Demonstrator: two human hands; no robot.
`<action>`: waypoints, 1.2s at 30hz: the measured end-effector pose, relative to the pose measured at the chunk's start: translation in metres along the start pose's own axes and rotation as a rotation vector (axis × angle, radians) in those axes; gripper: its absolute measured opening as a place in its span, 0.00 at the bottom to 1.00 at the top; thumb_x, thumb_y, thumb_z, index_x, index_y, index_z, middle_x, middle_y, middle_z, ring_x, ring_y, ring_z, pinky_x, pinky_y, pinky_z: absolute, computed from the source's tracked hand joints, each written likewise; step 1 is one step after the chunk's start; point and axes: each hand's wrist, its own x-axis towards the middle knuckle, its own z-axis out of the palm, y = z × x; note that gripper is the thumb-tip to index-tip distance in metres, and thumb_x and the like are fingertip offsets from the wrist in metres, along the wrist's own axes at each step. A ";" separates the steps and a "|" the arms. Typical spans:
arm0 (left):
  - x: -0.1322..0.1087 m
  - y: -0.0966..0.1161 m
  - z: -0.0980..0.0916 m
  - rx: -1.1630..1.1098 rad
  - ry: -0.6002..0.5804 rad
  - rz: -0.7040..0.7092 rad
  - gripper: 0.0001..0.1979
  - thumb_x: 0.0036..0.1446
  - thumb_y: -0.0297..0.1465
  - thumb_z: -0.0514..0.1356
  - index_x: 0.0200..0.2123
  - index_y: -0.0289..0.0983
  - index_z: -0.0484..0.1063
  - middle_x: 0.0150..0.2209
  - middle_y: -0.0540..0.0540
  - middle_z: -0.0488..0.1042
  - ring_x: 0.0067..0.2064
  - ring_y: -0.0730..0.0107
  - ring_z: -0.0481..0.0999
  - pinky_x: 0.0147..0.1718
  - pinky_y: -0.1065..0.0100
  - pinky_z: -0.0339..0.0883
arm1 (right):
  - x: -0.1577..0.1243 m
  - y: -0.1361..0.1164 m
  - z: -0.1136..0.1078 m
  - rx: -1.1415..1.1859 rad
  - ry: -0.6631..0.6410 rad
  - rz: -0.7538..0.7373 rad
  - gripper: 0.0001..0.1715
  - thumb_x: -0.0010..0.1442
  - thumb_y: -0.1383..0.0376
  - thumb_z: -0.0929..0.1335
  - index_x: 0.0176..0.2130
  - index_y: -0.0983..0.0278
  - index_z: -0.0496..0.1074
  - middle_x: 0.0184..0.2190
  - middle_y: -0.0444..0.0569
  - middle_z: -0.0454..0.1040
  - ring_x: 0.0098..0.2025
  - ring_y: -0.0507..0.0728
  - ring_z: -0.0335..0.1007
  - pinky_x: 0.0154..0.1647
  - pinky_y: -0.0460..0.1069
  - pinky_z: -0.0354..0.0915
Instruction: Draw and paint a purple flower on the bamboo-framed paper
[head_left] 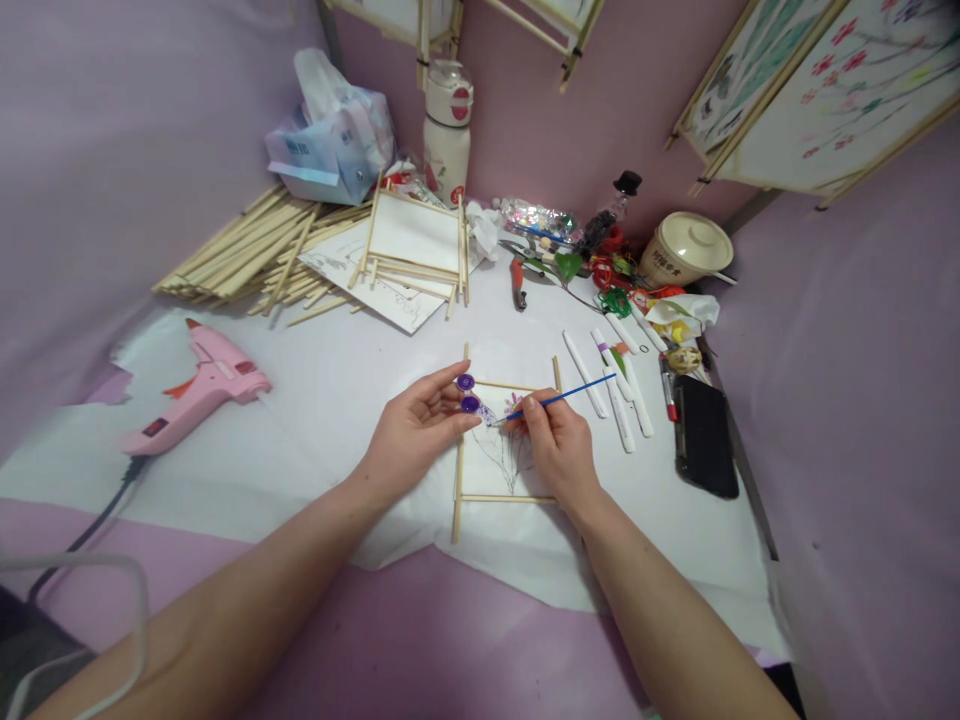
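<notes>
My right hand [556,440] is closed around a thin blue paintbrush [574,390], its tip down on the drawing. Under both hands lies a white paper sheet [487,470] in a frame of wooden sticks, with a line drawing and small purple-painted patches [487,413]. Between the fingers of my left hand [420,418] are two small round purple things, one upper [466,382] and one lower [470,404], which look like a tiny paint pot and its lid. This hand is at the frame's left stick. Part of the drawing is hidden by my right hand.
Several white markers [619,400] and a black phone [705,436] lie to the right. A pink glue gun [199,390] is at left. Behind are wooden sticks [240,250], a small stick frame [416,235], a tissue pack [330,140], a bottle [447,140] and a lidded bowl [686,250].
</notes>
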 end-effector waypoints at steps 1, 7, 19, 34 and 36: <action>0.000 0.000 0.000 0.001 0.000 0.000 0.31 0.44 0.28 0.71 0.54 0.40 0.73 0.38 0.48 0.75 0.43 0.68 0.74 0.49 0.62 0.68 | 0.000 0.000 0.000 -0.001 0.006 0.000 0.14 0.67 0.56 0.62 0.35 0.61 0.69 0.26 0.45 0.78 0.29 0.53 0.74 0.33 0.47 0.67; 0.001 0.001 0.001 0.001 0.007 -0.006 0.31 0.44 0.27 0.71 0.54 0.39 0.73 0.38 0.49 0.74 0.43 0.69 0.74 0.49 0.64 0.68 | 0.000 0.000 0.000 0.006 0.001 -0.008 0.13 0.66 0.57 0.62 0.36 0.62 0.70 0.27 0.46 0.78 0.31 0.54 0.75 0.35 0.48 0.68; 0.000 -0.001 -0.001 0.013 0.003 -0.001 0.31 0.44 0.28 0.71 0.54 0.39 0.72 0.39 0.48 0.75 0.43 0.69 0.74 0.49 0.63 0.68 | 0.000 0.001 0.000 0.016 -0.001 -0.014 0.13 0.66 0.57 0.62 0.35 0.62 0.70 0.25 0.45 0.78 0.29 0.53 0.74 0.34 0.47 0.68; 0.000 0.000 -0.001 0.006 0.002 -0.001 0.31 0.44 0.27 0.71 0.54 0.39 0.73 0.38 0.49 0.75 0.43 0.70 0.74 0.48 0.65 0.69 | 0.000 0.000 0.000 -0.019 0.029 -0.012 0.13 0.66 0.57 0.62 0.35 0.62 0.69 0.26 0.45 0.78 0.29 0.53 0.74 0.32 0.47 0.67; 0.000 0.000 0.000 0.002 0.003 0.000 0.31 0.44 0.27 0.71 0.54 0.39 0.73 0.38 0.49 0.75 0.43 0.70 0.74 0.48 0.65 0.69 | 0.000 0.000 0.000 -0.018 0.013 -0.013 0.13 0.66 0.57 0.62 0.35 0.62 0.69 0.25 0.45 0.78 0.28 0.53 0.74 0.32 0.47 0.67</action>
